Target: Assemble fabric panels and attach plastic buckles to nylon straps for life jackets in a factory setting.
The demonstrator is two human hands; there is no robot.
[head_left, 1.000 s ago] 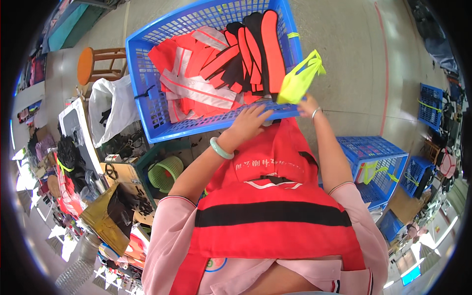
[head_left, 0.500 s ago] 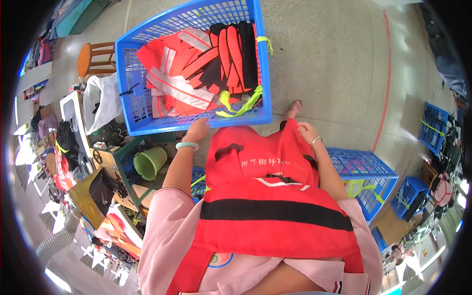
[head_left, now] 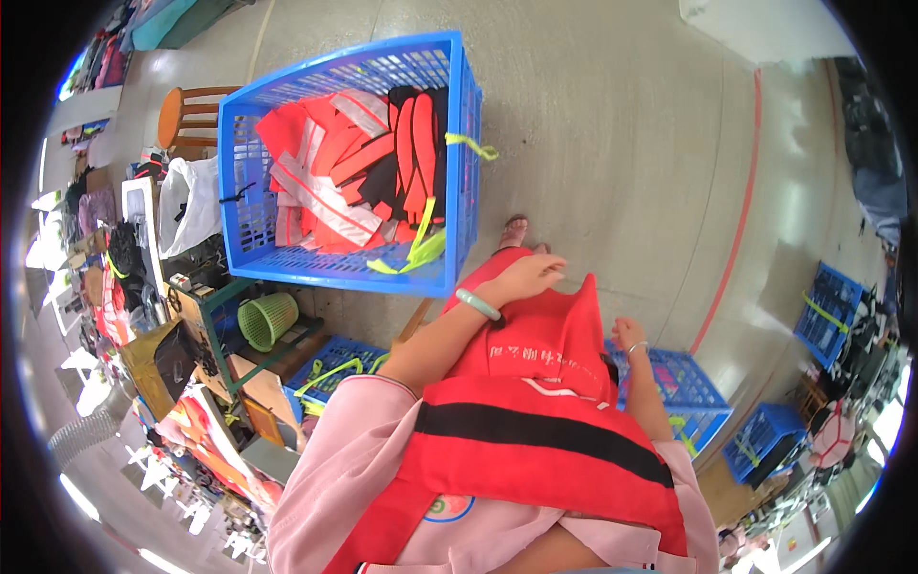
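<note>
**Both hands on a red vest, blue crate just ahead**

The left hand (head_left: 524,277) lies palm down on the upper edge of a red fabric vest with white printing (head_left: 535,340), which is draped in front of the person's body. The fingers are extended and held loosely together, pressing on the cloth rather than pinching it. The left forearm runs up from the pink sleeve (head_left: 335,459) with the elbow bent, and a pale green bangle (head_left: 477,304) circles the wrist.

The right hand (head_left: 626,335) sits at the vest's right edge, lower than and well apart from the left hand. Its fingers are curled inward; whether they grip the cloth cannot be told. A thin silver bracelet (head_left: 639,346) is on this wrist.

Just beyond the left hand stands a large blue plastic lattice crate (head_left: 459,115), holding orange vests with grey reflective strips (head_left: 320,182) and yellow-green straps (head_left: 421,251). Near the left fingertips, a sandalled foot (head_left: 514,231) shows on the grey concrete floor (head_left: 622,143). Below the right hand is a smaller blue crate (head_left: 684,387). To the left of the left forearm stands a small green mesh basket (head_left: 268,319).
</note>
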